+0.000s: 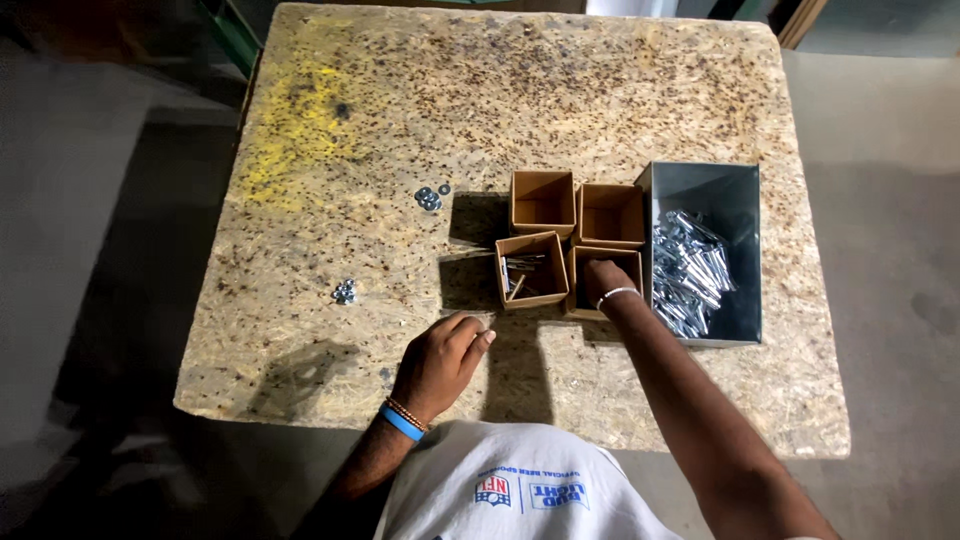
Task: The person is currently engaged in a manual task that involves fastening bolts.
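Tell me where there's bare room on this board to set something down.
The far half of the chipboard table is bare, and so is the near right corner below the metal bin. The left side holds only two small clusters of nuts. It is crowded around the four cardboard boxes, where the right hand reaches.

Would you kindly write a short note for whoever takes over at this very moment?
Left hand: closed, resting on the table, seemingly pinching a small metal part.
Right hand: reaching into the near-right box; grip hidden.
Things: four cardboard boxes beside a metal bin of bolts. Near-left box holds a few bolts; far boxes look empty. Two small clusters of nuts lie loose at left.
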